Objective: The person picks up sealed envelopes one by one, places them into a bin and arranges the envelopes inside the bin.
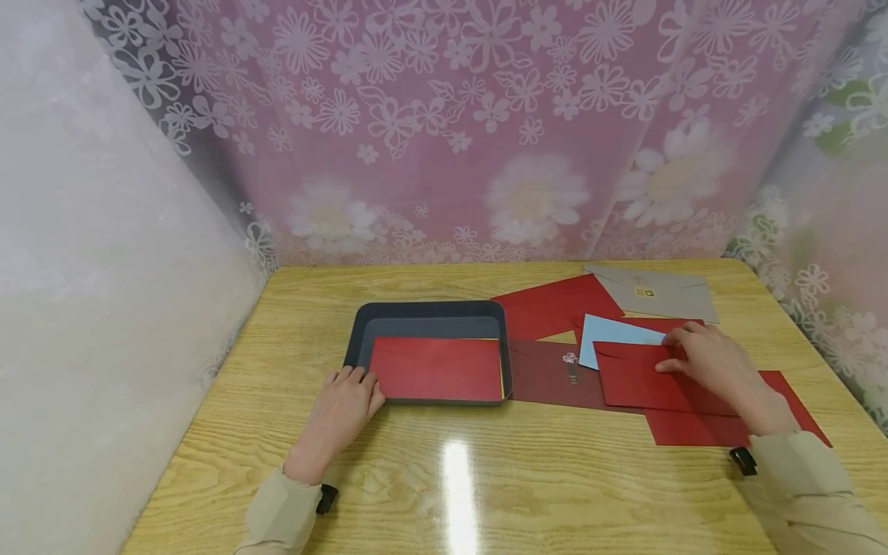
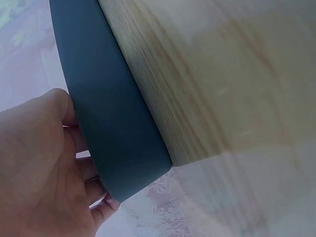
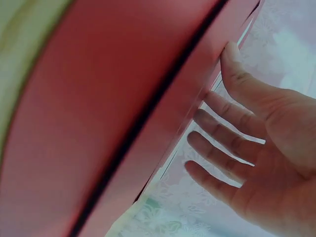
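Note:
My left hand (image 1: 343, 408) grips the near-left corner of a dark grey tray (image 1: 430, 310). In the left wrist view the thumb lies against the wall of the tray (image 2: 113, 108) and the fingers go over its rim. Inside the tray lies a red envelope (image 1: 433, 368). At the right, my right hand (image 1: 708, 362) touches the top of a red envelope (image 1: 634, 378) in a loose pile, its fingers spread and near the far edge. Beside those fingertips a light blue envelope (image 1: 610, 338) sticks out. The right wrist view shows the thumb touching the red envelope (image 3: 113, 64).
Around the pile lie a dark red envelope (image 1: 541, 374) with a small emblem, a red envelope (image 1: 555, 307) leaning toward the tray, a grey envelope (image 1: 666, 291) at the back and a red envelope (image 1: 791, 401) nearest the right edge. Flowered curtains (image 1: 430, 154) enclose the wooden table (image 1: 388, 478).

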Available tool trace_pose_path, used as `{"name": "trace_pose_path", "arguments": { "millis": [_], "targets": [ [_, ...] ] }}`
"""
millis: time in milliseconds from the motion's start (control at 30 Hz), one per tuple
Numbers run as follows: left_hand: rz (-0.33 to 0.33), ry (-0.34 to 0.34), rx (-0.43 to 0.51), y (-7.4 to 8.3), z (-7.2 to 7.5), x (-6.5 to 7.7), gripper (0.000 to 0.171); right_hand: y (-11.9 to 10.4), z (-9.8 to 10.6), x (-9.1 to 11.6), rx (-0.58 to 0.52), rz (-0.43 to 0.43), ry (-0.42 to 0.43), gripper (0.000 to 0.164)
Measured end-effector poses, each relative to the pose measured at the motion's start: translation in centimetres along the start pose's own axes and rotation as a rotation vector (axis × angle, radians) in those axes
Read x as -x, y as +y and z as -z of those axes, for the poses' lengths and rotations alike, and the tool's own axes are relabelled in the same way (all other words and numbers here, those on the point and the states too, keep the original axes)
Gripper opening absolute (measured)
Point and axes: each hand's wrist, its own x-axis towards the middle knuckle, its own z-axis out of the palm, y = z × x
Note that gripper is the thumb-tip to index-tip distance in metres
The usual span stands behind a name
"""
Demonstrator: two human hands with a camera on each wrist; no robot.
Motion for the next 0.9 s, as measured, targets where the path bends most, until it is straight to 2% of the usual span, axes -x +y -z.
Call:
{"name": "trace_pose_path", "arguments": {
  "millis": [200,300,467,567,700,900],
  "targets": [
    [-0.013,0.027,-0.02,0.0,0.1,0.0,0.037,-0.2,0.3,-0.3,-0.058,-0.018,-0.098,0.047],
    [-0.023,0.047,-0.018,0.0,0.1,0.1,0.036,-0.4,0.4,-0.3,-0.123,-0.049,-0.129,0.05],
    [-0.027,0.054,-0.01,0.0,0.1,0.0,0.036,-0.6,0.5,0.0,-0.197,-0.048,-0.125,0.052],
    [-0.018,0.037,-0.008,0.0,0.0,0.0,0.036,-0.8,0.2,0.2,-0.174,0.003,-0.06,0.043],
    [-0.006,0.016,-0.004,-0.1,-0.1,0.0,0.035,-1.5,-0.2,0.4,-0.143,0.068,0.099,0.025],
    [0.014,-0.022,-0.001,0.0,0.1,-0.1,0.034,-2.8,0.1,0.3,-0.116,0.127,0.303,0.027]
  ]
}}
